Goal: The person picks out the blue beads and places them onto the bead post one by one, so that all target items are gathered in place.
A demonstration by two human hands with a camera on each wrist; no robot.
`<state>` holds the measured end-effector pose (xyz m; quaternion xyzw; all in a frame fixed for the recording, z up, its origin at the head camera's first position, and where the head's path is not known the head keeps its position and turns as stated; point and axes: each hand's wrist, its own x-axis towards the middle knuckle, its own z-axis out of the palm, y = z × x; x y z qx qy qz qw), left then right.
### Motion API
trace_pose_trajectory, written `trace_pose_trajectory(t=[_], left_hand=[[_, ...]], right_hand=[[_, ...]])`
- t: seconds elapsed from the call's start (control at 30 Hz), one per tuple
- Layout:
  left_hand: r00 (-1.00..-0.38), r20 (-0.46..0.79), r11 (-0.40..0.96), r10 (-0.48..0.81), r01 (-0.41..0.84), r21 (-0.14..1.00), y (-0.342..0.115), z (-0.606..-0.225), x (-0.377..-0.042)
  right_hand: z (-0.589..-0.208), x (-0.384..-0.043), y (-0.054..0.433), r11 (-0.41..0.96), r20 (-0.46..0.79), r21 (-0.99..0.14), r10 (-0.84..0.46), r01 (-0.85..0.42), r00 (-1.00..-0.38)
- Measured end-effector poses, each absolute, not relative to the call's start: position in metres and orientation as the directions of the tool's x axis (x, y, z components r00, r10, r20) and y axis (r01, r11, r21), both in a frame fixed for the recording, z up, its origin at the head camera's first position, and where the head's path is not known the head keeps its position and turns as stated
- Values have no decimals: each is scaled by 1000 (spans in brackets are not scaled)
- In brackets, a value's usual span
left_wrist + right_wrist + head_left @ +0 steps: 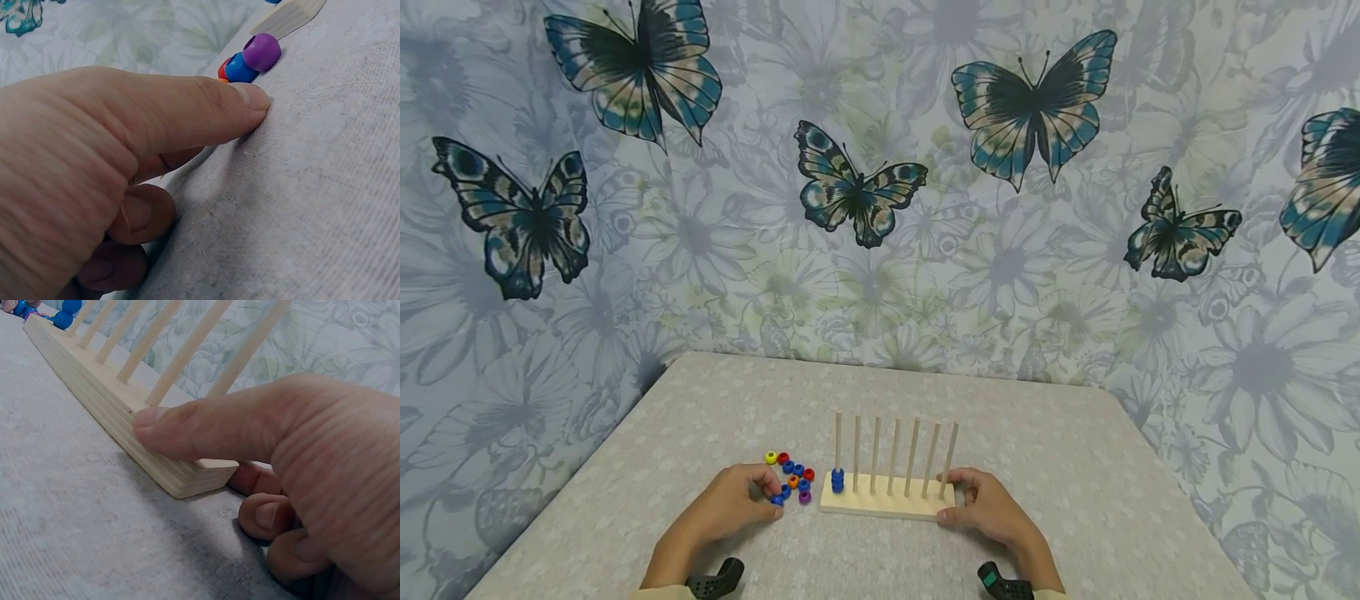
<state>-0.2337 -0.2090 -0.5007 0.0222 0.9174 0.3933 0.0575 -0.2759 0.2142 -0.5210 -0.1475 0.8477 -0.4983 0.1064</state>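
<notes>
My left hand (730, 504) is at the near left edge of a group of loose beads, its thumb and index fingertips on either side of a blue bead (777, 500), which they pinch. In the left wrist view the thumb hides that bead. A purple bead (262, 52) and another blue bead (240, 69) lie just beyond the thumb. My right hand (988, 504) grips the right end of a wooden peg stand (887, 502), thumb on the near side and fingers behind. Blue beads (837, 481) are stacked on the stand's leftmost peg; the other pegs are bare.
Further loose beads lie left of the stand, among them a yellow bead (771, 457), a red bead (783, 458) and an orange bead (793, 482). A pale patterned cloth covers the table (1037, 442). Behind it hangs a butterfly-and-flower backdrop (880, 300).
</notes>
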Motion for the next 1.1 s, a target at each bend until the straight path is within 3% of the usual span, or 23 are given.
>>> trace_pose_trajectory(t=[0.67, 1.1], left_hand=[[-993, -55, 695, 107, 35, 718, -210, -499, -233], [-997, -63, 709, 34, -20, 705, -212, -499, -234]], right_hand=[[-521, -277, 215, 467, -39, -873, -357, -142, -933], [-523, -277, 215, 454, -22, -877, -370, -160, -929]])
